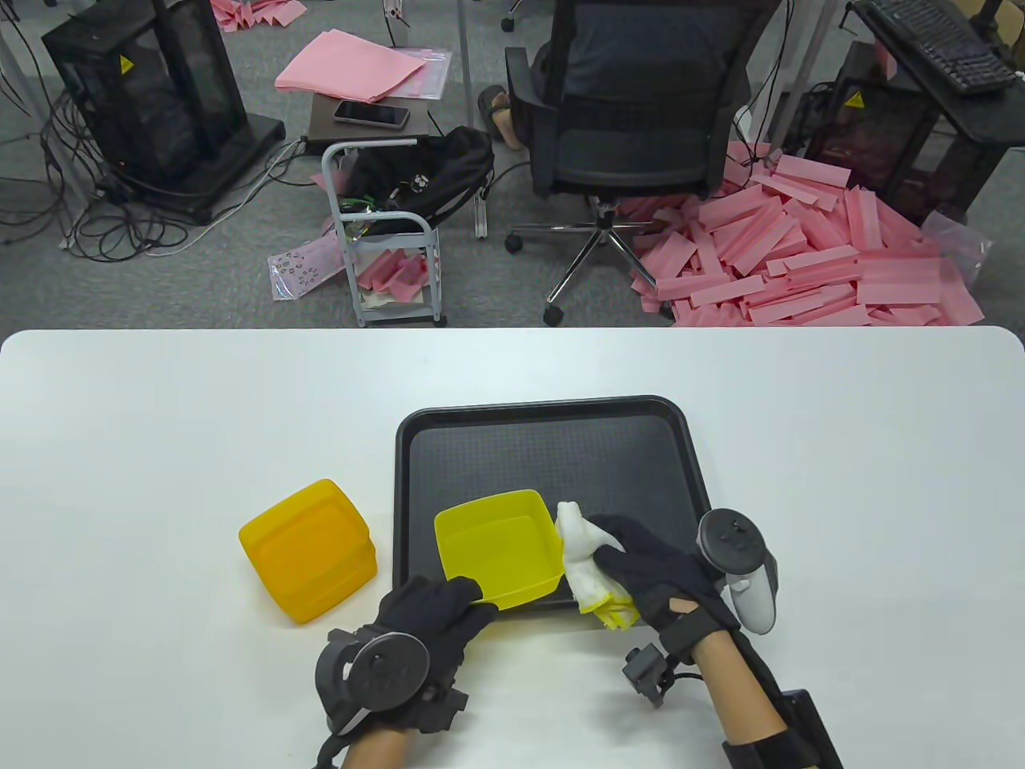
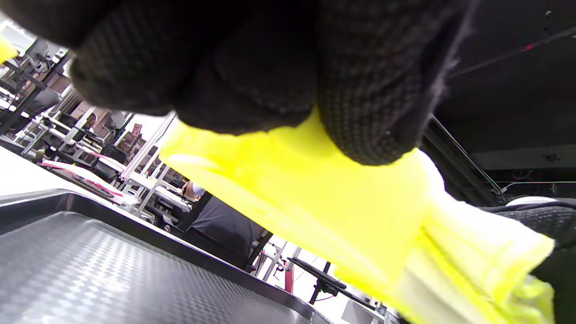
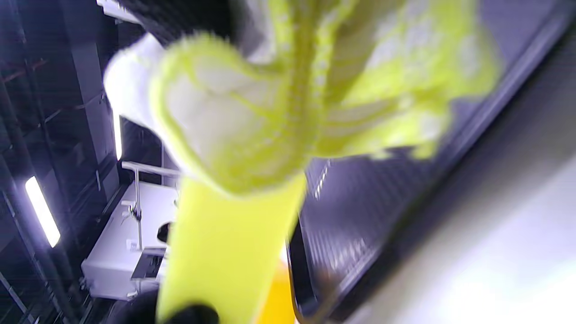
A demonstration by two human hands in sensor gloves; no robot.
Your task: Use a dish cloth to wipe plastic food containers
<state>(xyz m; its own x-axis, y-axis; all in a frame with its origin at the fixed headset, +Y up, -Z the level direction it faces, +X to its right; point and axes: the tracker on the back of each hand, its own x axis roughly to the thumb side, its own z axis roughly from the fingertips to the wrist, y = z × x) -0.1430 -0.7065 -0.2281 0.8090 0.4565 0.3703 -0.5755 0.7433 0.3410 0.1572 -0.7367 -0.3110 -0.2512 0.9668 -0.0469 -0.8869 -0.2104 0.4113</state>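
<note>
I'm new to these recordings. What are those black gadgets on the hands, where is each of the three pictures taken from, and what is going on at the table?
No robot here: a person's gloved hands, each with a tracker strapped on its back. One camera looks down at the white table; the other two sit on the wrists, hence the close, tilted views. The left hand grips the near rim of a yellow container over the black tray. The right hand holds a white and yellow dish cloth at the container's right wall. An orange container sits on the table left of the tray.
</note>
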